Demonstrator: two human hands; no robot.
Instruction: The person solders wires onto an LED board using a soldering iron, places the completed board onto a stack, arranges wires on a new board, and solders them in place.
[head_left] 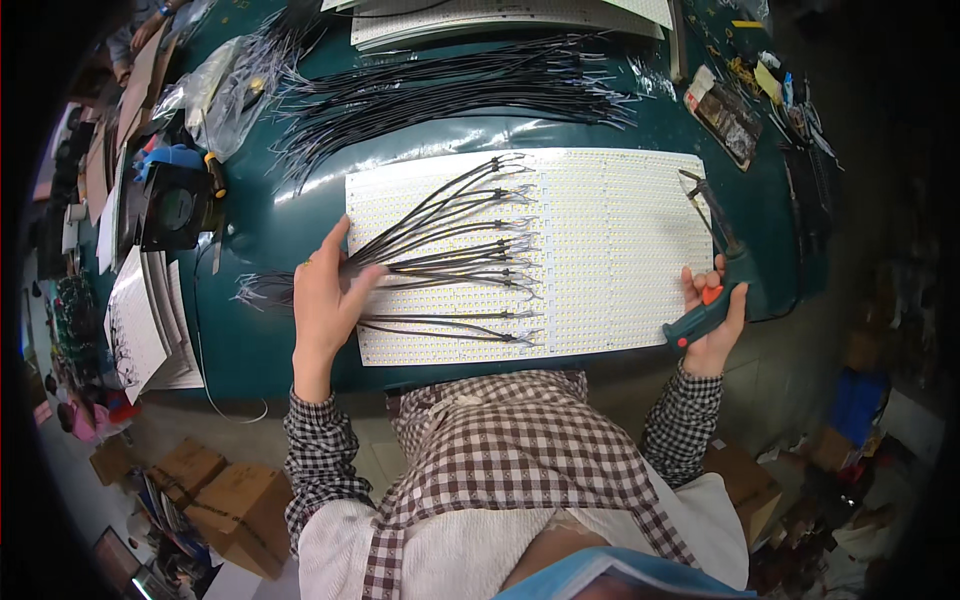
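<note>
A white LED panel board (630, 250), dotted with rows of small yellow chips, lies flat on the green table. Several black cables (440, 270) fan across its left half, their split wire ends near the board's middle line. Over the spot where the cables run together, at the board's left edge, is my left hand (328, 285). Its thumb and index finger are spread apart; the thumb is a little blurred and the other fingers are hidden. At the board's right edge my right hand (718, 325) grips a dark green soldering gun (738, 268) with a red trigger, its thin tip pointing away from me.
Beyond the board lie bundles of black cables (450, 95) and a stack of white boards (510, 30). At left stand a black fan (178, 205), a yellow-handled screwdriver (215, 175) and plastic bags (225, 100). A worn box (722, 115) sits at far right. Cardboard boxes (240, 510) are on the floor.
</note>
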